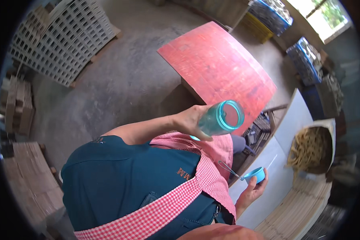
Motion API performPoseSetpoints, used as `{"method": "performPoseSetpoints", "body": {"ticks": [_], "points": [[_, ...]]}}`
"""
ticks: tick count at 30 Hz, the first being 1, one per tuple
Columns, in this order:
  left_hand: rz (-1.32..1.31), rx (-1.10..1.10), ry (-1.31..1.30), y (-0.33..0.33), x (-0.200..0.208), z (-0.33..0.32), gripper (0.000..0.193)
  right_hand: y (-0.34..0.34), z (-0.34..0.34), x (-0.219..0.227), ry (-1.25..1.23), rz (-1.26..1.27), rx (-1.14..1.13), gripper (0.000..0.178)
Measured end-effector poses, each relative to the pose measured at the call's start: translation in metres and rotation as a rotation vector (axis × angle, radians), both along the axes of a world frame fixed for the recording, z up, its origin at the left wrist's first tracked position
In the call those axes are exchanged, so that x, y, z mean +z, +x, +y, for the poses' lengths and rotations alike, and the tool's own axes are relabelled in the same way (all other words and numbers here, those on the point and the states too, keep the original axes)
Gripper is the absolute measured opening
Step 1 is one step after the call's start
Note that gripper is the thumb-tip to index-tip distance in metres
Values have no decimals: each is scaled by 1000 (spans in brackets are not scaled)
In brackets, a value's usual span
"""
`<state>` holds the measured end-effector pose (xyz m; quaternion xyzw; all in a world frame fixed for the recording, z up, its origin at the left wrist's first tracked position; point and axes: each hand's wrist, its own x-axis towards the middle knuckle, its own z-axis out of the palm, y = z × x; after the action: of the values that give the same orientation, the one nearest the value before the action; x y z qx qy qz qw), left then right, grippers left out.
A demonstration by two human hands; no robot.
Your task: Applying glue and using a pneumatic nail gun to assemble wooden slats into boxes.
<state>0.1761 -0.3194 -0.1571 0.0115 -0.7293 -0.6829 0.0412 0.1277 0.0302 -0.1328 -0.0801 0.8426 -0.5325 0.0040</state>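
Observation:
My left hand [190, 121] is wrapped round a translucent teal drinking bottle [213, 122], which is tilted with its round, uncapped mouth facing right. It is held in front of my body, near the close edge of a red-topped table. Lower and to the right, my right hand [253, 192] grips a light blue bottle cap [255, 175] between thumb and fingers. A thin carrying loop [228, 168] sticks out from the cap toward my checked apron [212, 176]. The cap and bottle are apart. What the bottle contains, if anything, I cannot tell.
The red table [216, 60] stands ahead. On the right, a pale worktop [276, 156] bears a container of tan strips [310, 150] and stacked thin boards [294, 206]. Grey perforated stacks [64, 44] and brown stacks [32, 172] stand left; a blue crate [304, 60] stands far right.

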Motion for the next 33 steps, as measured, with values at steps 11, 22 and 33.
{"method": "performPoseSetpoints", "body": {"ticks": [11, 22, 33], "points": [[151, 86, 8, 4, -49, -81, 67, -114, -140, -34, 139, 82, 353, 45], [35, 231, -30, 26, -83, -138, 76, -128, -121, -90, 348, -28, 254, 44], [340, 137, -87, -35, -2, -164, 76, -80, -159, -81, 204, -182, 228, 41]]}}
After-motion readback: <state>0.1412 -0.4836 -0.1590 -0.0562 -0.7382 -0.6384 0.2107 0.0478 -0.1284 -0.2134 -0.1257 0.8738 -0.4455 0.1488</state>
